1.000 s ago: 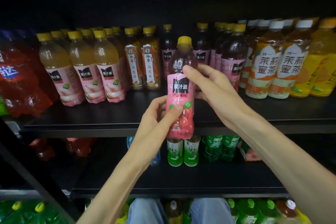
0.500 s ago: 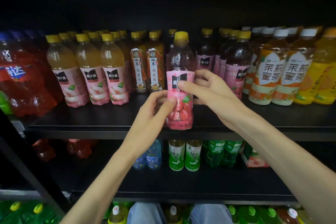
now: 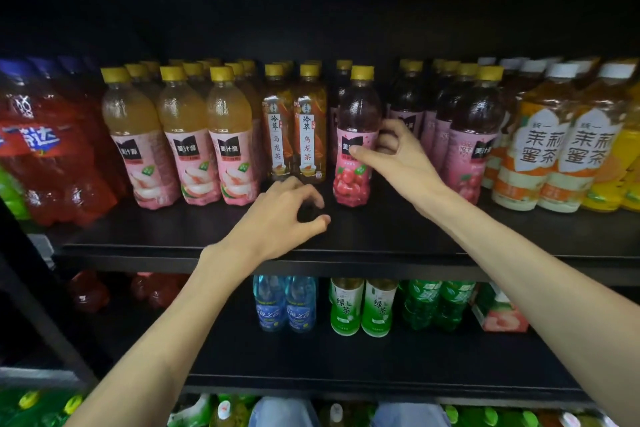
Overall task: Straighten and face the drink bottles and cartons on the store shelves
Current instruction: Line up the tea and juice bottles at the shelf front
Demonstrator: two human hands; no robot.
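One risk we see: our right grip [image 3: 388, 152] pinching the cherry bottle [image 3: 353, 149] could nudge it off upright, while our left grip [image 3: 284, 211] hangs loosely curled, holding nothing.

At centre left of the frame, three peach juice bottles [image 3: 183, 139] carry black tags reading 美汁源. Beside them, two amber tea bottles [image 3: 292, 135] read 冷萃 乌龙茶 down their labels. The dark bottle [image 3: 476, 135] at centre right also shows 美汁源. At right, the orange-and-white bottles [image 3: 561, 146] read 茉莉蜜茶. On the lower shelf, the green bottles [image 3: 362, 308] read 绿茶.
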